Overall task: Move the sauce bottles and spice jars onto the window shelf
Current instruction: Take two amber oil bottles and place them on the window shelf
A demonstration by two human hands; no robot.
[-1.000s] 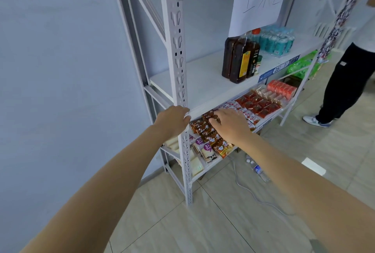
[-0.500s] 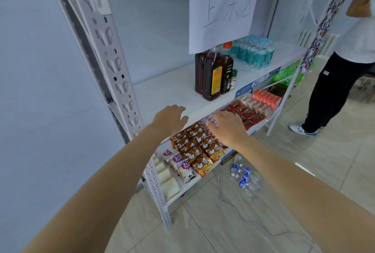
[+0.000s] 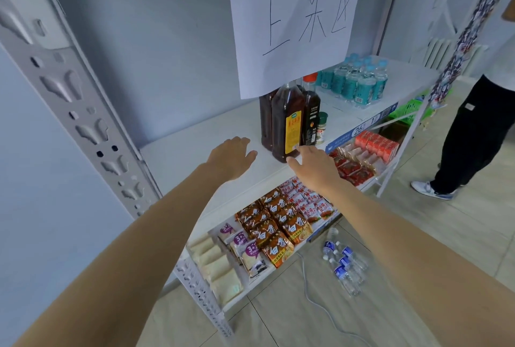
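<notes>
Three dark sauce bottles stand together on the white middle shelf (image 3: 195,148): a front one with a yellow label (image 3: 288,121), one behind it on the left (image 3: 266,121), and a red-capped one (image 3: 311,112) to the right. A small green-lidded spice jar (image 3: 322,128) stands beside them. My left hand (image 3: 232,155) hovers open over the shelf, left of the bottles. My right hand (image 3: 313,164) is open, its fingertips at the base of the yellow-label bottle. A hanging paper sign (image 3: 292,18) hides the bottle tops.
A pack of water bottles (image 3: 359,82) sits further right on the same shelf. Snack packets (image 3: 276,227) fill the lower shelf. Loose water bottles (image 3: 345,263) and a cable lie on the floor. A person in black trousers (image 3: 473,135) stands at the right. A perforated upright post (image 3: 83,129) rises on the left.
Both hands rose from the lower shelf's edge to the middle shelf and reached toward the sauce bottles. The view moved closer to the shelving.
</notes>
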